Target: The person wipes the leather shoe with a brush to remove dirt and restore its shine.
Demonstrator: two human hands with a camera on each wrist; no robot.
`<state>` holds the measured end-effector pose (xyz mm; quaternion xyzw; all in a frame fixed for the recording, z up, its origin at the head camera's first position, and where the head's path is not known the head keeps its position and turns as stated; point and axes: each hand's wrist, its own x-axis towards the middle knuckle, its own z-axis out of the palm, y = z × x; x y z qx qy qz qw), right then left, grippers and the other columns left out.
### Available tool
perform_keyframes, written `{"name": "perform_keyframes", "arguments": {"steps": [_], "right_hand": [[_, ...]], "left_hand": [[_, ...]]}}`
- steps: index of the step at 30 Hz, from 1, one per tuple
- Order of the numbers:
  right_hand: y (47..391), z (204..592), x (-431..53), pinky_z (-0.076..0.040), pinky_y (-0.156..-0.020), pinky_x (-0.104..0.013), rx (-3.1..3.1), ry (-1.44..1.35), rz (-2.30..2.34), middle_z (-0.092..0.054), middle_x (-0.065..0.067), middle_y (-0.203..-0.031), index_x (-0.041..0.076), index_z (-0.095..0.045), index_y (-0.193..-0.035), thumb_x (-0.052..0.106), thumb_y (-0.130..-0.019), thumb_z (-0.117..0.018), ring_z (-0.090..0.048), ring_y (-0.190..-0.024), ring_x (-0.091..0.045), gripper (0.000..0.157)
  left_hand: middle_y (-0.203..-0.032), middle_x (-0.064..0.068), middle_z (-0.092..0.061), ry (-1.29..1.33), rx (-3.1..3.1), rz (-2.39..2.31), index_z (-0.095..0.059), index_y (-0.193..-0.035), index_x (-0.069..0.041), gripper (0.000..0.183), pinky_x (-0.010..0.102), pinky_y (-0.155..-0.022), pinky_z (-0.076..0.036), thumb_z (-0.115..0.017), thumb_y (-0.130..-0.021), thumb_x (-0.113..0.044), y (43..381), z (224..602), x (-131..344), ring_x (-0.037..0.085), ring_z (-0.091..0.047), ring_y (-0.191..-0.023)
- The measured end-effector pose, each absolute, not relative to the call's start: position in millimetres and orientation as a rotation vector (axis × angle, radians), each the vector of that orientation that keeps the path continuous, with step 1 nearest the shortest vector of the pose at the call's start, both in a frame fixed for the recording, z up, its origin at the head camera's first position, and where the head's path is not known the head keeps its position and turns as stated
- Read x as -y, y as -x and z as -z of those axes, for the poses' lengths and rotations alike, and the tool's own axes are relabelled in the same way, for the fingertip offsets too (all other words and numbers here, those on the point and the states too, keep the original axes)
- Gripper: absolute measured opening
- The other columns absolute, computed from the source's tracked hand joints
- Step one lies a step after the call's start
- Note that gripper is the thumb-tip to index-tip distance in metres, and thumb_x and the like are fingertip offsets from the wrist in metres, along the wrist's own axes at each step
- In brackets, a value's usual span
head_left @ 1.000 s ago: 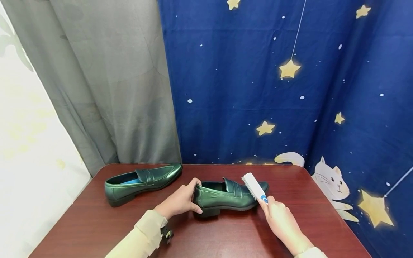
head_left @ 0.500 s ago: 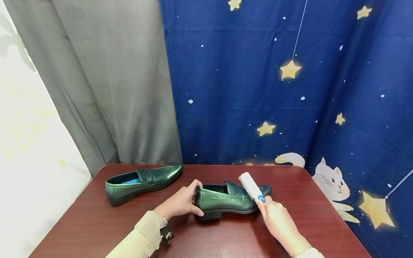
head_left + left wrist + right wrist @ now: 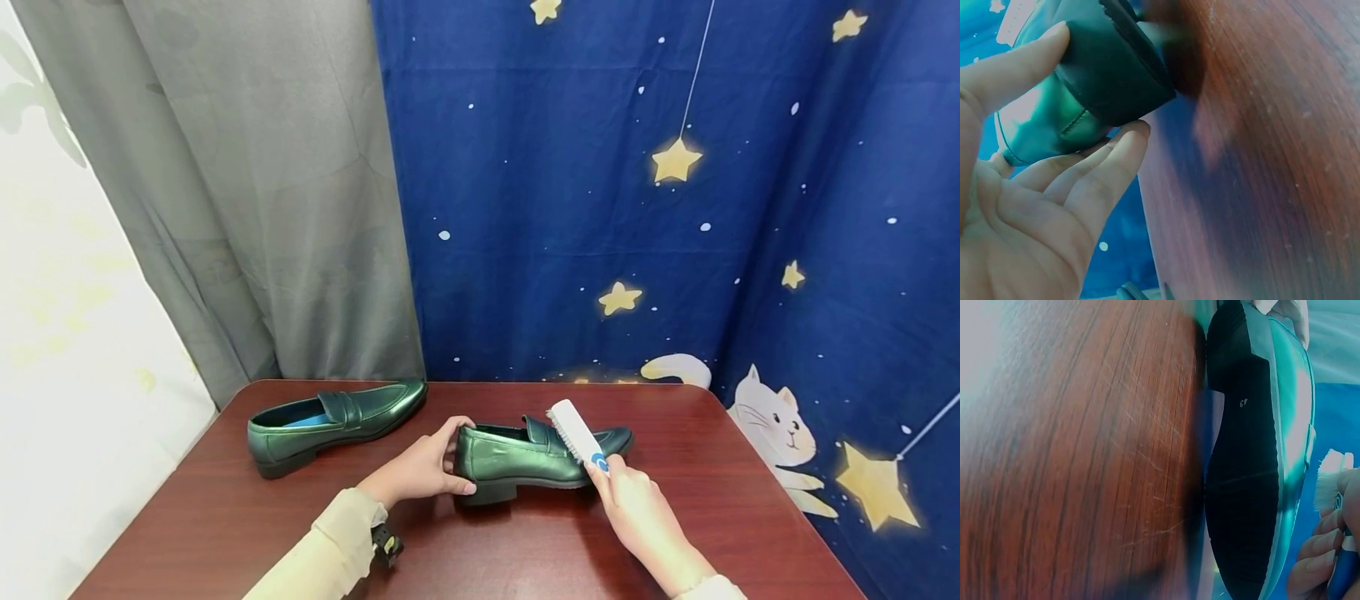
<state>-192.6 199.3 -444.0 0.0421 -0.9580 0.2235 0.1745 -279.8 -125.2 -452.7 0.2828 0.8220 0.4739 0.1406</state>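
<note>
A dark green loafer (image 3: 517,457) is in the middle of the head view, toe to the right. My left hand (image 3: 423,467) holds it by the heel, thumb on the near side; the left wrist view shows the thumb and fingers around the heel (image 3: 1113,75). In my right hand (image 3: 637,517) is a white scrub brush (image 3: 576,432) with a blue mark near the grip. Its bristles (image 3: 1330,481) lie against the loafer's upper, just ahead of the strap. The right wrist view shows the loafer's black sole (image 3: 1244,462) off the table, facing that camera.
The matching green loafer (image 3: 337,421) stands at the table's back left, toe pointing right. The reddish-brown table (image 3: 225,542) ends at a grey curtain (image 3: 300,208) and a blue star-patterned curtain (image 3: 540,208).
The brush in my right hand has moved left along the loafer, from near the toe towards the strap. The held loafer has shifted slightly right, with my left hand still at its heel.
</note>
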Motion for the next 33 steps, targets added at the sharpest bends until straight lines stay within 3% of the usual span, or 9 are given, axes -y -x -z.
{"name": "perform_keyframes", "arguments": {"steps": [5,10,14,19,24,30,33], "right_hand": [[192.7,443.1,-194.5,-0.044,-0.054,-0.04,2.745,-0.104,-0.643,-0.052,-0.003,-0.062,0.007,-0.056,-0.091,0.034,-0.103,-0.058,-0.055,-0.057,-0.021,0.03],[193.9,443.5,-188.8,-0.043,-0.056,-0.036,2.787,-0.089,-0.667,-0.051,-0.002,-0.063,0.008,-0.056,-0.091,0.036,-0.104,-0.057,-0.053,-0.058,-0.019,0.031],[195.4,444.1,-182.4,-0.043,-0.056,-0.038,2.785,-0.102,-0.656,-0.05,-0.002,-0.062,0.009,-0.055,-0.089,0.038,-0.103,-0.057,-0.055,-0.059,-0.02,0.032],[196.8,445.0,-172.1,-0.042,-0.054,-0.038,2.754,-0.15,-0.647,-0.049,-0.001,-0.061,0.011,-0.053,-0.087,0.037,-0.103,-0.058,-0.055,-0.057,-0.02,0.031],[199.2,447.5,-160.7,-0.042,-0.053,-0.038,2.715,-0.204,-0.623,-0.05,0.0,-0.062,0.01,-0.053,-0.087,0.034,-0.102,-0.06,-0.055,-0.055,-0.019,0.028],[201.6,448.0,-147.3,-0.042,-0.051,-0.037,2.701,-0.239,-0.603,-0.05,0.001,-0.061,0.01,-0.054,-0.088,0.034,-0.101,-0.061,-0.055,-0.054,-0.018,0.028],[202.1,448.3,-140.8,-0.041,-0.05,-0.036,2.694,-0.267,-0.599,-0.048,0.002,-0.06,0.01,-0.053,-0.086,0.035,-0.102,-0.061,-0.053,-0.052,-0.018,0.03]], "left_hand": [[-0.128,0.007,-0.068,-0.847,-2.432,-1.288,-0.03,-0.146,-0.021,0.085,0.031,-0.089,-0.056,-0.085,-0.082,-0.021,280.0,454.6,125.4,0.013,-0.071,-0.105],[-0.097,0.0,-0.07,-0.846,-2.606,-1.117,-0.025,-0.149,-0.024,0.104,0.026,-0.074,-0.051,-0.091,-0.072,-0.042,280.5,455.6,124.5,0.007,-0.065,-0.08],[-0.084,-0.001,-0.066,-0.806,-2.65,-1.08,-0.022,-0.151,-0.025,0.111,0.027,-0.069,-0.047,-0.093,-0.068,-0.045,281.3,456.5,124.9,0.009,-0.057,-0.07],[-0.091,0.0,-0.067,-0.771,-2.608,-1.108,-0.016,-0.156,-0.021,0.115,0.03,-0.073,-0.047,-0.092,-0.072,-0.04,286.5,457.3,125.8,0.01,-0.059,-0.071],[-0.084,0.001,-0.068,-0.755,-2.607,-1.085,-0.011,-0.16,-0.016,0.119,0.031,-0.076,-0.048,-0.09,-0.074,-0.039,288.9,456.5,126.0,0.01,-0.059,-0.068],[-0.111,0.007,-0.07,-0.731,-2.587,-1.112,-0.009,-0.161,-0.012,0.12,0.033,-0.082,-0.049,-0.09,-0.075,-0.036,290.6,457.7,126.5,0.012,-0.063,-0.079],[-0.109,0.007,-0.069,-0.712,-2.58,-1.13,-0.01,-0.161,-0.011,0.119,0.033,-0.08,-0.049,-0.09,-0.076,-0.034,291.5,458.4,127.5,0.013,-0.063,-0.076]]}}
